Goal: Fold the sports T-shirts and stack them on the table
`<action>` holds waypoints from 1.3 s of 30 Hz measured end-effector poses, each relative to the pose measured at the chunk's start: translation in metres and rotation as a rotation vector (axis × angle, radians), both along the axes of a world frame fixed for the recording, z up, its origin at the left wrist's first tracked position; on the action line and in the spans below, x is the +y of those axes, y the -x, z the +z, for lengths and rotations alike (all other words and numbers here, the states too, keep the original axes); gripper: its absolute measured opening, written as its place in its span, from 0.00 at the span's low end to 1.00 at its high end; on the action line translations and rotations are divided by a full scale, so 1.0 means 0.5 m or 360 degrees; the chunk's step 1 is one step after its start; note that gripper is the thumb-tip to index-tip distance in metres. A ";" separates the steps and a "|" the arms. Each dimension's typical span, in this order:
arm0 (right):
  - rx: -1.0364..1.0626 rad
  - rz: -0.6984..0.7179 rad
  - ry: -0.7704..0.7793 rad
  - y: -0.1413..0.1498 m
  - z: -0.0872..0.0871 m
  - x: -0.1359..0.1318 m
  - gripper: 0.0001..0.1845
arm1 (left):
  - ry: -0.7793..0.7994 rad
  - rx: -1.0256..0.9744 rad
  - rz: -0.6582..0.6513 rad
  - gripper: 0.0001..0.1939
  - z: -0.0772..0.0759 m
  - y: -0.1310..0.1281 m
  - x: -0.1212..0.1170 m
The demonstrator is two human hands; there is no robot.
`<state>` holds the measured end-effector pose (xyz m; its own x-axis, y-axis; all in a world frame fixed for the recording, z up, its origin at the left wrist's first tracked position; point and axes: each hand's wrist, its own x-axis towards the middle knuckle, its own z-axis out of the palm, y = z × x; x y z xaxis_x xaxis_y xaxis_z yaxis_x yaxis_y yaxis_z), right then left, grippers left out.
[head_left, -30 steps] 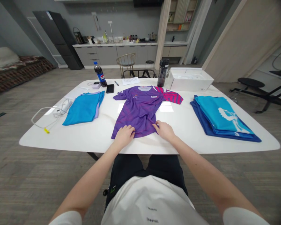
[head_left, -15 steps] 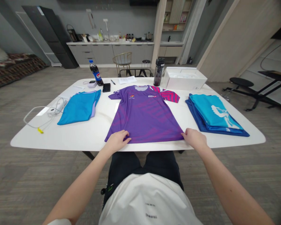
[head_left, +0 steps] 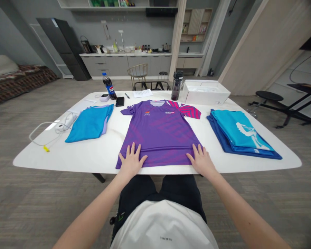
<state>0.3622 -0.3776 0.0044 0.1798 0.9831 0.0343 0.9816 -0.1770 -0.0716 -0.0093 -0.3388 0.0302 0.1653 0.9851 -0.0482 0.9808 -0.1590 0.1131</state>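
A purple T-shirt (head_left: 162, 133) with one pink-striped sleeve lies spread front side up on the white table (head_left: 93, 159), its collar facing away from me. My left hand (head_left: 131, 160) rests flat on its lower left part, fingers spread. On the lower right part lies my right hand (head_left: 201, 160), also flat with fingers apart. A shallow crease runs across the cloth between both hands. Neither hand grips the fabric.
Left stand folded blue clothes (head_left: 89, 122), a white power strip (head_left: 64, 124) with cable, a cola bottle (head_left: 109, 87) and a phone (head_left: 120, 101). To the right lie folded blue shirts (head_left: 242, 131). Behind are a dark tumbler (head_left: 176, 86), a white box (head_left: 206, 93) and papers (head_left: 143, 93).
Both hands have opened from pinching the shirt's hem and now lie flat on it. The right hand moved inward from the corner. A crease has appeared, and the view has tilted up slightly.
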 end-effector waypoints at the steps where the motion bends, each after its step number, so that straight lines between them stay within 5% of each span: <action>1: -0.0029 -0.0042 -0.0009 0.007 0.007 0.001 0.43 | -0.0007 -0.0006 0.0002 0.38 0.007 -0.010 0.001; 3: -0.0030 0.0039 -0.0063 0.025 0.030 0.027 0.41 | -0.0054 -0.0030 -0.0079 0.35 0.024 -0.029 0.029; 7: 0.0183 0.0585 -0.0063 0.046 0.070 0.148 0.33 | -0.0131 -0.0125 -0.0449 0.30 0.044 -0.045 0.164; 10: 0.0186 0.0410 0.0010 0.037 0.060 0.209 0.34 | -0.0069 -0.0136 -0.0396 0.31 0.028 -0.032 0.245; 15: -0.0031 -0.0108 0.0000 0.033 0.017 0.181 0.46 | -0.0047 -0.0082 -0.0121 0.36 -0.018 -0.022 0.226; 19: -0.0018 0.0053 -0.0066 0.044 0.032 0.202 0.45 | -0.0150 -0.0085 -0.0100 0.36 -0.010 -0.040 0.234; 25: 0.0249 0.0407 0.0030 0.066 0.069 0.385 0.39 | -0.0409 -0.0126 -0.0182 0.28 0.014 -0.047 0.458; 29: 0.0388 0.0716 0.0048 0.150 0.066 0.521 0.36 | -0.0363 -0.0112 -0.0396 0.26 0.002 -0.080 0.609; 33: 0.0365 0.0799 0.0093 0.252 0.051 0.641 0.35 | -0.0295 0.0003 -0.0029 0.32 -0.010 -0.085 0.701; 39: 0.0177 0.0715 0.0093 0.288 0.023 0.703 0.38 | -0.0072 0.0335 0.0640 0.39 0.008 0.095 0.746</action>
<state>0.2182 -0.0262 0.0158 -0.2649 0.9641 -0.0191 0.9489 0.2571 -0.1832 -0.0567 0.0344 0.0345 -0.2398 0.9708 0.0047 0.9664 0.2392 -0.0938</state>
